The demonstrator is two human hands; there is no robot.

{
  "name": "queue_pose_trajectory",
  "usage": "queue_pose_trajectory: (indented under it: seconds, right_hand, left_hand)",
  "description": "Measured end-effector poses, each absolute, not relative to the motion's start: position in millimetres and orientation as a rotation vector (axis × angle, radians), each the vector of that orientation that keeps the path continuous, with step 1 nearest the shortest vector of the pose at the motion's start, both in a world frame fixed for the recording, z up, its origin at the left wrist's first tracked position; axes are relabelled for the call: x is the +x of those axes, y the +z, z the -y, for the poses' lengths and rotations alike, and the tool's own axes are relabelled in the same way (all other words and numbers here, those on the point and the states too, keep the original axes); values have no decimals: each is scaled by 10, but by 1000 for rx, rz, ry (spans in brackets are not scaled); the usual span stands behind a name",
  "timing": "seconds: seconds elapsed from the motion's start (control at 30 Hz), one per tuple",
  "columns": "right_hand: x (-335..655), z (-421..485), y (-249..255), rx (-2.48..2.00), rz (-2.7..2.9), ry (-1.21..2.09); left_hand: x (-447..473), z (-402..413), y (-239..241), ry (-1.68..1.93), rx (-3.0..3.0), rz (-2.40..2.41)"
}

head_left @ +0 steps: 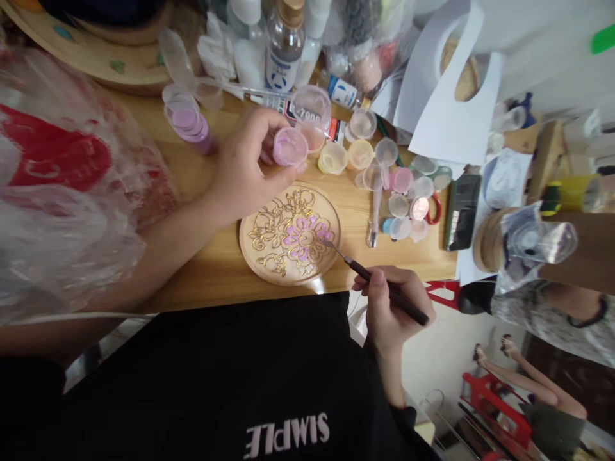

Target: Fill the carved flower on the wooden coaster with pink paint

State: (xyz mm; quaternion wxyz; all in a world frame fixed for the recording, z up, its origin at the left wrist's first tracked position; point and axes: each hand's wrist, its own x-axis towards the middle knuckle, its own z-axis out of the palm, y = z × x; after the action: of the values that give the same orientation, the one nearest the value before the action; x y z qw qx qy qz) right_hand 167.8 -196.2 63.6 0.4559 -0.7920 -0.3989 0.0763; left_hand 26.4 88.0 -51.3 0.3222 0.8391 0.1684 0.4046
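My left hand (254, 163) grips a small plastic cup of pinkish-purple paint (291, 147) between thumb and fingers, above the far edge of a round wooden plaque (250, 250). Gold raised outlines of flowers cover the plaque, and several petals of the large flower (307, 238) are filled with purple. In my right hand (396, 298) is a thin tool with a dark handle (358, 267), held like a pen. Its narrow metal tip meets the right side of the large flower; whether it touches the surface I cannot tell.
Several small cups of coloured paint (360, 155) stand right of the plaque. Behind are bottles (284, 54), a glue tube (307, 114) and a purple paint bottle (195, 128). A plastic bag (62, 173) lies at left, a dark phone-like device (462, 211) at right. Other people sit at far right.
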Motion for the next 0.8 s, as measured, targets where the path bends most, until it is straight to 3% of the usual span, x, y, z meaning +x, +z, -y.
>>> queue_pose_trajectory:
  seconds: [0.8]
  right_hand:
    - [1709, 1947, 641, -1956, 1043, 132]
  left_hand:
    - [271, -847, -479, 1090, 2202, -461]
